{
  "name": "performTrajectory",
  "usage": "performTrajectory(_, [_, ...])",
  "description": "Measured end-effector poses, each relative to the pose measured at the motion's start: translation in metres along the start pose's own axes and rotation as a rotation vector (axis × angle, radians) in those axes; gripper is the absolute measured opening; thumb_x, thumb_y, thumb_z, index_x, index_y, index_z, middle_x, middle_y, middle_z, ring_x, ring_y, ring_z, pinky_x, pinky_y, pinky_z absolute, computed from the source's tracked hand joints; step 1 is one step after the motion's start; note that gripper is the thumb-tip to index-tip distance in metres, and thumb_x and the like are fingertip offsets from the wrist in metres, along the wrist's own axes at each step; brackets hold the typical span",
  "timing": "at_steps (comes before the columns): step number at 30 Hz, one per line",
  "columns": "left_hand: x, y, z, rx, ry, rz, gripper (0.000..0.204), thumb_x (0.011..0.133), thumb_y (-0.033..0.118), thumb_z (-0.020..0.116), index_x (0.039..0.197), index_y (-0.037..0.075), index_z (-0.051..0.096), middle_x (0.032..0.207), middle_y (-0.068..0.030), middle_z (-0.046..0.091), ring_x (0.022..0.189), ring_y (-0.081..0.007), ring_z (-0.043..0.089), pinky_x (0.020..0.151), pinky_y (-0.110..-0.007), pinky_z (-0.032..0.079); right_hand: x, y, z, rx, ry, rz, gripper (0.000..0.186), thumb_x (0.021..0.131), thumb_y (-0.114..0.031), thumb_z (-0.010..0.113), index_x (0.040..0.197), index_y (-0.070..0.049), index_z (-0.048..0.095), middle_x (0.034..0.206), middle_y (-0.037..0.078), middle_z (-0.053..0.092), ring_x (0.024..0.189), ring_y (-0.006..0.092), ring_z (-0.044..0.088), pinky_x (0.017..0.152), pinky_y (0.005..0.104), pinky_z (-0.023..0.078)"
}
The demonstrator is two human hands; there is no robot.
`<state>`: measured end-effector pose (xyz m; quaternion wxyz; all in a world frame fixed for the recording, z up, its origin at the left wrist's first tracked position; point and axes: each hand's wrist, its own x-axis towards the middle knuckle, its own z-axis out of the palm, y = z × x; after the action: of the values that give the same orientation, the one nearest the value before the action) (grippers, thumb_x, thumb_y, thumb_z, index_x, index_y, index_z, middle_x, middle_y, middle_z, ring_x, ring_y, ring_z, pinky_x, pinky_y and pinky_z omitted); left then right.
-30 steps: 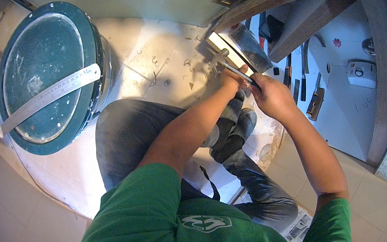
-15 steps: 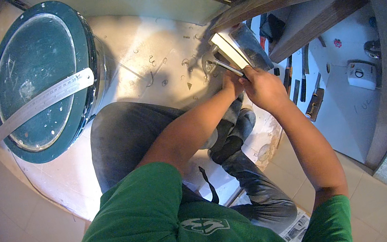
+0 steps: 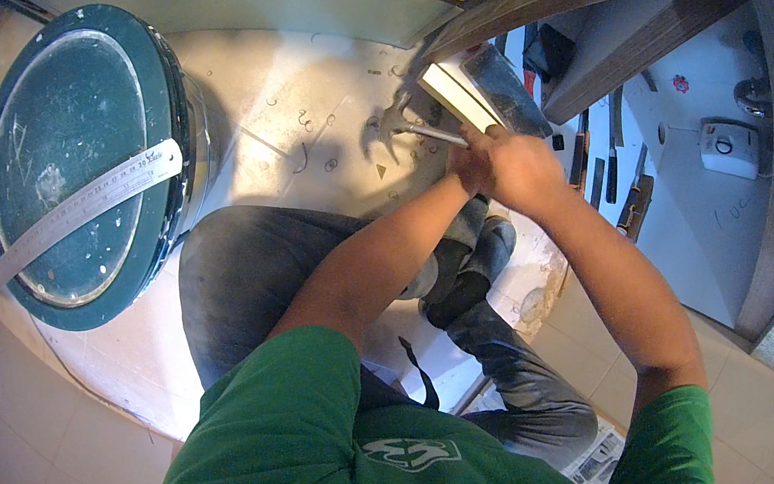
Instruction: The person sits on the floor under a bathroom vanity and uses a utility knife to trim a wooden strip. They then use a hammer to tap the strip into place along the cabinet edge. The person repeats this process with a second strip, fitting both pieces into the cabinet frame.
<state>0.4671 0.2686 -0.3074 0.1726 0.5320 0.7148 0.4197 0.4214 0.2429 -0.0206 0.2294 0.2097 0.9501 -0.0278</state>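
My right hand [image 3: 522, 172] is closed, and a slim metal rod-like tool [image 3: 441, 135] sticks out leftward from the meeting of both hands. Pressed up beside it, my left hand [image 3: 470, 171] is closed too; its fingers are mostly hidden, so what they hold is unclear. Just beyond the knuckles stands a long cream-coloured bar [image 3: 459, 95] with a dark slot along its side. A dark flat slab [image 3: 502, 90] leans behind that bar. The tool's far end blends with dark shadows on the floor.
Curled shavings [image 3: 305, 123] lie scattered on the tiles. At left, a steel ruler [image 3: 88, 210] rests across a dark green lidded bucket [image 3: 72, 109]. Several dark-handled tools [image 3: 612, 176] lie at right inside a wooden frame [image 3: 768, 283], near a small white box [image 3: 730, 149].
The metal tool and both hands have shifted slightly left, and more of the cream bar shows. My right forearm has swung a little outward. The bucket and ruler stay put.
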Motion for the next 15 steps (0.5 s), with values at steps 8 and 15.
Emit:
performTrajectory(8, [-0.002,0.01,-0.031,-1.033,0.024,-0.195,0.032,0.094,0.036,0.06,0.119,0.016,0.063,0.115,-0.0103,0.069,0.103,-0.0291,0.07,0.087,-0.047,0.057,-0.004,-0.011,-0.008,0.003,-0.004,0.013,0.029,0.089,-0.023,0.067,0.115,-0.009,0.064,0.097,0.02,0.07,0.087,0.041,0.07,0.075,0.0503,0.056])
performTrajectory(15, [-0.004,0.017,-0.039,-1.465,0.072,-0.242,0.03,0.096,0.037,0.061,0.114,0.013,0.061,0.108,-0.0093,0.068,0.096,-0.0269,0.069,0.083,-0.044,0.058,0.001,0.006,0.002,0.068,0.007,0.092,0.031,0.09,-0.024,0.067,0.117,-0.008,0.066,0.101,0.021,0.07,0.088,0.043,0.07,0.076,0.0504,0.056])
